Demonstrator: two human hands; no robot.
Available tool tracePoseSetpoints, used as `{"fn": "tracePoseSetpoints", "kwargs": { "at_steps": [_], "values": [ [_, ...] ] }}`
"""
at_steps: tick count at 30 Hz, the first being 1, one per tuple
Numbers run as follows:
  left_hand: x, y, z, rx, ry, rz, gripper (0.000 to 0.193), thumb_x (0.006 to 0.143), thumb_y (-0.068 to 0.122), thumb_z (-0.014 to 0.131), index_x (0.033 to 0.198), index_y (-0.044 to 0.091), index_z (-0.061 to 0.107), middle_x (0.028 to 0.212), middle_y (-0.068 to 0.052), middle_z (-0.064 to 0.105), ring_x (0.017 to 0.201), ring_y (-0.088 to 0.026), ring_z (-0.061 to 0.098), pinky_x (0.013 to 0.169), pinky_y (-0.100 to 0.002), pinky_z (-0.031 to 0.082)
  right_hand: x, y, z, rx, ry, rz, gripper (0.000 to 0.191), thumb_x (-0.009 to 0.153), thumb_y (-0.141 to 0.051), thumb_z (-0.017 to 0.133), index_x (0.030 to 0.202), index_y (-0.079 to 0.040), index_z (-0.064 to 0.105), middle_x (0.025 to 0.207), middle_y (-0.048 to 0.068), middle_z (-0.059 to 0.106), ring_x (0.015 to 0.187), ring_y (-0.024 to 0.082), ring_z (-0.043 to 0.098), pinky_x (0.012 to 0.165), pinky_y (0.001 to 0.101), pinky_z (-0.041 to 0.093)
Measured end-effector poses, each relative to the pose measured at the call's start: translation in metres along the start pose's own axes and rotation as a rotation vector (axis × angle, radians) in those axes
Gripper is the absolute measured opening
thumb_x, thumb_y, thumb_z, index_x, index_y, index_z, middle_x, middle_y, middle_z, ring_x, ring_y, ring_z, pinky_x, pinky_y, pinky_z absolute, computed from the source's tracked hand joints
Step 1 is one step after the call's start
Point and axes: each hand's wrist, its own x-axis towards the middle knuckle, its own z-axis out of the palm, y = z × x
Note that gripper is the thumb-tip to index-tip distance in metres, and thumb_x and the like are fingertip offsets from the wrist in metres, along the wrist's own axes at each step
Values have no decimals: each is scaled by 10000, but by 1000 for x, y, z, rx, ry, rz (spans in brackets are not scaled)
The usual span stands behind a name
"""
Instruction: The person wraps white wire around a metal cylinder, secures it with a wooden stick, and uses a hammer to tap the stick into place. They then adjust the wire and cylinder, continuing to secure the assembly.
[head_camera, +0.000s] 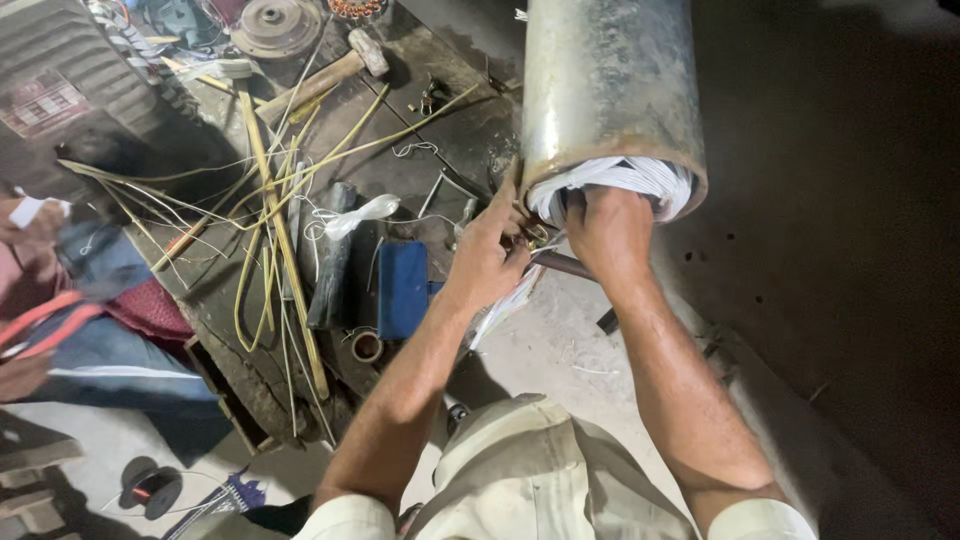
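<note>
Right now both my hands are at the open mouth of the big steel cylinder (610, 85), which stands out toward me with its rusty rim lowest in view. Inside that shell sits a thick bundle of white winding wire (640, 178), curling around the inner edge and filling most of the opening. My right hand (607, 232) is closed in a fist pushed against the white bundle at the rim, knuckles toward me; whether the fingers actually grip strands I cannot tell. My left hand (487, 255) is just beside it, fingers narrowed and pinched near the lower left edge of the cylinder, where a dark reddish rod (562, 265) and a few thin strips poke out below the opening. On the dirty workbench (440, 140) to my left lie long yellow sticks (285, 235) crossing one another, a hammer (335, 72) with a wooden handle, a flat blue pad (403, 288), a dark rolled bundle (330, 262) tied with a white strip, and a small roll of tape (367, 346). Another person in blue trousers (105, 345) sits at the far left.
</note>
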Motion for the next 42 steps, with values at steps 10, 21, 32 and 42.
{"fn": "tracePoseSetpoints", "kwargs": {
  "at_steps": [10,21,32,42],
  "values": [
    [-21,-10,-19,53,22,84,874,809,-53,682,1595,170,372,1119,-171,691,946,-292,714,808,-369,576,-41,-20,-18,261,-2,323,211,949,-118,689,1113,5,735,899,188,750,799,216,731,722,358,543],
    [-135,-66,-161,289,663,-36,229,874,5,682,1101,29,702,944,-138,702,839,-297,707,768,-355,565,-124,-47,80,276,-367,76,250,959,-166,664,1154,-26,731,929,223,733,888,407,726,746,450,557],
    [-148,-129,-256,751,614,-396,414,774,176,806,1133,-5,703,1006,-241,711,888,-419,673,744,-465,532,19,-149,182,465,-277,-280,455,954,-171,707,1344,36,601,1309,287,601,1194,451,583,1005,490,455],
    [-129,-198,-313,717,612,-286,177,826,89,725,997,46,729,982,-176,727,931,-370,688,826,-439,560,-75,-167,118,516,-370,-85,151,943,-119,704,1027,5,723,1057,184,734,970,353,713,847,395,549]
  ]
}}
